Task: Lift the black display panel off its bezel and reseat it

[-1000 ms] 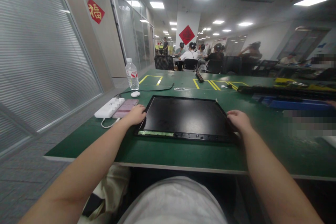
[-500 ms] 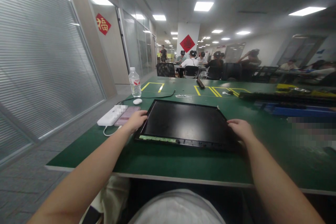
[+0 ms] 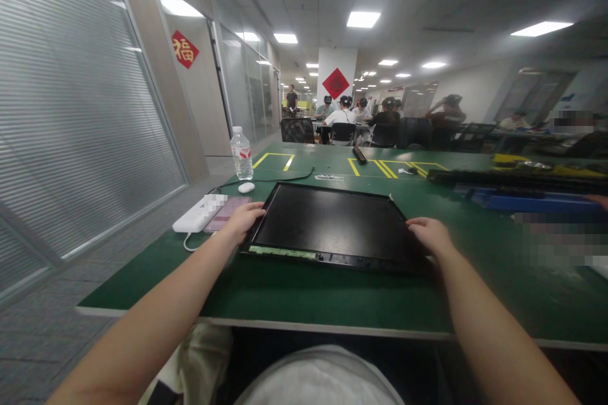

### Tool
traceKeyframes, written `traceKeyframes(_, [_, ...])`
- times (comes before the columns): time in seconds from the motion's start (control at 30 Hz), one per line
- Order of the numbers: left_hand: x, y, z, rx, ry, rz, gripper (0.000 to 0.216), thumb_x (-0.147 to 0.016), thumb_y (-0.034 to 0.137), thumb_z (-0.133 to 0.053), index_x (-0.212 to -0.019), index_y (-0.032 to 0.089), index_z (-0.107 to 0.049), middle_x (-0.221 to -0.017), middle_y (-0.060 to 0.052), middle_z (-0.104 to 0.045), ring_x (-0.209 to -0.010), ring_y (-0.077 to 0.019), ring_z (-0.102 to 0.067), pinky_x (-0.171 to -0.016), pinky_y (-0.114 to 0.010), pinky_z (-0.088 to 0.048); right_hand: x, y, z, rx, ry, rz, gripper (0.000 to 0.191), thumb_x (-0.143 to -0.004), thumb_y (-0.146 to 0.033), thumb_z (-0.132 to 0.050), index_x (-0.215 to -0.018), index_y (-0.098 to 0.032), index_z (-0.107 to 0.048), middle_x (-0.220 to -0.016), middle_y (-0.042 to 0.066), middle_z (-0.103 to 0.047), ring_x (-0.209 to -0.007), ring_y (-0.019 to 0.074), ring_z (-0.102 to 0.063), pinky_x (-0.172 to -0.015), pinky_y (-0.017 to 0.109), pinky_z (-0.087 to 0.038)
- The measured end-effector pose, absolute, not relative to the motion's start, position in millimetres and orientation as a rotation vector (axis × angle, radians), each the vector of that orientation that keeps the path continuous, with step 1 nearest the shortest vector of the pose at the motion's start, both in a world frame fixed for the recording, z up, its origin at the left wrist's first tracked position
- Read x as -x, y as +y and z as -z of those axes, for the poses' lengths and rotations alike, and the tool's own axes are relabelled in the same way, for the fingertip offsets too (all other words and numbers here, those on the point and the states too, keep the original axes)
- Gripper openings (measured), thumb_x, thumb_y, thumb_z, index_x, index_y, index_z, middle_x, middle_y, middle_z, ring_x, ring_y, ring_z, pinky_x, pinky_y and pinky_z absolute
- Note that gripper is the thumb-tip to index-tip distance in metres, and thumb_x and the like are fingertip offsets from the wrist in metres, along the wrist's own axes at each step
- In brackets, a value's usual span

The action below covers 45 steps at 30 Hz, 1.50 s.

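A black flat display panel (image 3: 332, 218) in a dark frame lies face up in front of me, at or just above the green table (image 3: 332, 300). Along its near edge runs a green strip (image 3: 282, 253) on the left half. My left hand (image 3: 244, 218) grips the left edge of the frame, fingers closed on it. On the opposite side my right hand (image 3: 431, 235) pinches the right edge, its fingertips partly hidden by the frame.
Left of the panel are a phone (image 3: 228, 212), a white power bank (image 3: 197, 212) with a cable, a small white case (image 3: 246, 188) and a water bottle (image 3: 242, 155). A blue object (image 3: 503, 197) and a long dark bar (image 3: 513, 178) lie right. Several people sit beyond.
The whole view has shifted slightly. Both hands keep hold of the panel's edges, and the panel stays in about the same place. A bit of another person's hand now shows at the far right.
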State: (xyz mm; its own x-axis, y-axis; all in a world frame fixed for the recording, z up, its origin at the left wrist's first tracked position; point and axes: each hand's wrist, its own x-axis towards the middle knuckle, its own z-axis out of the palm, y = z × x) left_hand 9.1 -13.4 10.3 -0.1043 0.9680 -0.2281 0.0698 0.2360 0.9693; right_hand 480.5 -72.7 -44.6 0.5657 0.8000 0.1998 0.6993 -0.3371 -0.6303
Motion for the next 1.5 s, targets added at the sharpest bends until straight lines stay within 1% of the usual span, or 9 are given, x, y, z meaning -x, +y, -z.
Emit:
traceKeyframes(0.33, [-10.8,-6.3,-6.6,-0.839,1.277,-1.110,0.046,-0.085,0.003,-0.059,-0.130,0.015,-0.059,-0.063,-0.001,-0.071,-0.047,-0.0175,-0.067,-0.047,-0.028,-0.056,-478.4,-73.1,42.6,2.159,-1.202,-0.218,0.023,-0.074,-0.024,-0.064,-0.089,-0.023,-0.081,-0.091,0.006,-0.077,-0.085,0.0232,-0.069,-0.073,0.030,-0.050])
traceKeyframes(0.47, [-9.3,-5.7,-3.2,-0.807,1.221,-1.122,0.057,-0.081,0.000,-0.064,-0.135,0.013,-0.055,-0.070,-0.005,-0.074,-0.046,-0.0193,-0.068,-0.044,-0.029,-0.056,-477.8,-73.4,41.1,2.177,-1.206,-0.243,0.025,-0.076,-0.023,-0.062,-0.092,-0.022,-0.082,-0.093,0.007,-0.077,-0.089,0.0239,-0.070,-0.077,0.030,-0.050])
traceKeyframes(0.63, [-7.0,-7.6,-1.4,-0.839,1.152,-1.130,0.074,-0.081,0.003,-0.069,-0.147,0.023,-0.043,-0.079,-0.005,-0.077,-0.047,-0.0190,-0.068,-0.045,-0.030,-0.056,-476.9,-74.6,38.9,2.189,-1.205,-0.248,0.026,-0.076,-0.024,-0.063,-0.093,-0.022,-0.082,-0.096,0.008,-0.077,-0.090,0.0257,-0.070,-0.079,0.033,-0.052])
traceKeyframes(0.8, [-5.6,-7.0,-0.9,-0.859,1.136,-1.107,0.076,-0.078,0.006,-0.075,-0.146,0.022,-0.046,-0.082,-0.005,-0.078,-0.049,-0.0171,-0.069,-0.048,-0.028,-0.057,-476.1,-74.5,38.7,2.180,-1.225,-0.215,0.025,-0.074,-0.023,-0.063,-0.090,-0.021,-0.082,-0.095,0.009,-0.077,-0.088,0.0253,-0.070,-0.079,0.033,-0.052])
traceKeyframes(0.9, [-5.2,-6.6,-0.7,-0.874,1.128,-1.093,0.069,-0.076,0.011,-0.080,-0.140,0.019,-0.055,-0.080,-0.007,-0.078,-0.051,-0.0180,-0.069,-0.049,-0.028,-0.057,-475.1,-74.5,37.6,2.197,-1.214,-0.254,0.027,-0.076,-0.023,-0.063,-0.094,-0.020,-0.082,-0.097,0.009,-0.077,-0.087,0.0250,-0.071,-0.078,0.033,-0.053])
traceKeyframes(1.07, [-6.8,-10.6,-3.8,-0.932,1.163,-1.056,0.040,-0.072,0.017,-0.084,-0.111,0.014,-0.074,-0.074,-0.008,-0.078,-0.056,-0.0203,-0.072,-0.052,-0.028,-0.058,-474.8,-74.8,35.5,2.211,-1.270,-0.268,0.026,-0.077,-0.023,-0.062,-0.094,-0.020,-0.082,-0.099,0.009,-0.077,-0.091,0.0262,-0.070,-0.081,0.034,-0.052])
traceKeyframes(1.2, [-8.2,-12.2,-5.7,-0.962,1.166,-1.055,0.026,-0.072,0.008,-0.078,-0.098,0.012,-0.077,-0.067,-0.007,-0.076,-0.051,-0.0193,-0.070,-0.049,-0.026,-0.056,-474.0,-75.1,34.9,2.221,-1.275,-0.265,0.026,-0.077,-0.023,-0.063,-0.094,-0.020,-0.082,-0.099,0.009,-0.077,-0.091,0.0262,-0.070,-0.080,0.034,-0.052])
traceKeyframes(1.33, [-6.9,-10.1,-6.2,-0.963,1.153,-1.019,0.032,-0.068,0.000,-0.066,-0.094,0.013,-0.078,-0.062,-0.005,-0.074,-0.046,-0.0182,-0.067,-0.043,-0.025,-0.052,-472.9,-74.7,36.0,2.214,-1.264,-0.267,0.026,-0.076,-0.023,-0.063,-0.093,-0.021,-0.082,-0.097,0.009,-0.078,-0.088,0.0251,-0.071,-0.078,0.032,-0.052])
traceKeyframes(1.5, [-6.1,-7.8,-6.6,-0.943,1.151,-1.017,0.018,-0.067,0.009,-0.069,-0.083,0.013,-0.076,-0.063,-0.005,-0.073,-0.047,-0.0164,-0.065,-0.043,-0.023,-0.049,-473.8,-73.2,38.9,2.199,-1.290,-0.241,0.025,-0.076,-0.023,-0.063,-0.092,-0.021,-0.082,-0.096,0.008,-0.078,-0.089,0.0246,-0.071,-0.077,0.030,-0.052])
